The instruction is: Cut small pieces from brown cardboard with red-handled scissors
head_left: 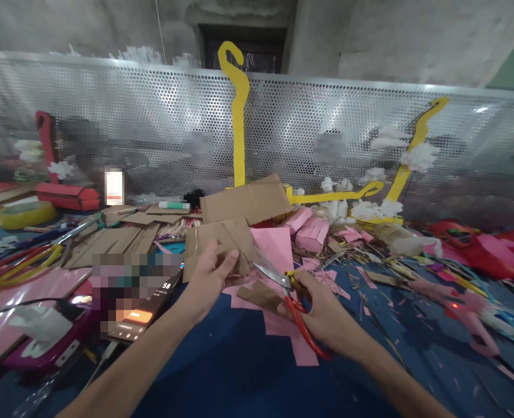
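Observation:
A piece of brown cardboard (200,238) is pinched between the thumb and fingers of my left hand (208,276). My right hand (320,305) grips red and yellow scissors (302,328) by the handles. Their blades are parted slightly and point left, close to the cardboard's right edge. Below the hands, pink paper (283,324) and a small brown strip (261,297) lie on the blue table surface (234,371). Another pink sheet (276,247) is behind the scissor blades. A larger cardboard piece (245,200) leans behind the held one.
Yellow hook-shaped pieces (238,128) stand by a perforated metal panel (283,116). At left are a phone (146,316), a purple power strip (43,348) and yellow tape (24,215). A pink glue gun (466,307) and scattered scraps lie at right.

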{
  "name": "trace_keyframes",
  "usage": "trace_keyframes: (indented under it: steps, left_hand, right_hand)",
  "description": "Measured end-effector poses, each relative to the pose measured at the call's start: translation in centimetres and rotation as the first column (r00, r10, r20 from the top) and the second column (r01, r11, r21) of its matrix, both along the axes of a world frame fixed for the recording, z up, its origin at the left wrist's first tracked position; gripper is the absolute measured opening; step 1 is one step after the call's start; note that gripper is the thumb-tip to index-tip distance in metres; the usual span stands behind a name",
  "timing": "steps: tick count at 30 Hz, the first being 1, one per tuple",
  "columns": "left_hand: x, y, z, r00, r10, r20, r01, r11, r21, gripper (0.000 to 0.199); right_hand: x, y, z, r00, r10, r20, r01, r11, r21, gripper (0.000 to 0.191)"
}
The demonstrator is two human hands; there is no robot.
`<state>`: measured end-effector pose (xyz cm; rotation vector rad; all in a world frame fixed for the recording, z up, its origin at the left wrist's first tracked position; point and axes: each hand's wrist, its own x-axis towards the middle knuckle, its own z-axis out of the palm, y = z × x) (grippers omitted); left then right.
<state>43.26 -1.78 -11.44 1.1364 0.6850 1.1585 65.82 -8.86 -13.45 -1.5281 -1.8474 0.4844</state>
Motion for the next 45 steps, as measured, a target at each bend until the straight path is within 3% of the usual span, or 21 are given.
trace_keyframes:
  steps: [6,18,33,45]
  left_hand:
    - [0.0,-0.1,0.0,0.996,-0.081,-0.027,0.082,0.997,0.013,0.037]
    - [0.3,0.1,-1.4,0.994,-0.082,-0.071,0.089,0.991,0.104,0.016]
    - [0.5,-0.3,-1.1,0.99,-0.099,-0.099,0.115,0.977,0.18,0.01]
    - [0.5,0.0,-0.8,0.974,-0.047,-0.223,0.094,0.975,0.204,0.014]
  right_hand:
    - [-0.2,-0.1,0.1,1.0,0.006,-0.005,-0.006,0.999,0.037,0.024]
    - [-0.3,-0.2,-0.1,0.996,-0.012,0.087,-0.003,0.986,0.166,0.022]
    - [-0.3,-0.2,-0.2,0.994,-0.024,0.103,0.002,0.979,0.205,0.022]
    - [-0.3,-0.2,-0.1,0.992,-0.019,0.125,-0.007,0.978,0.209,0.023]
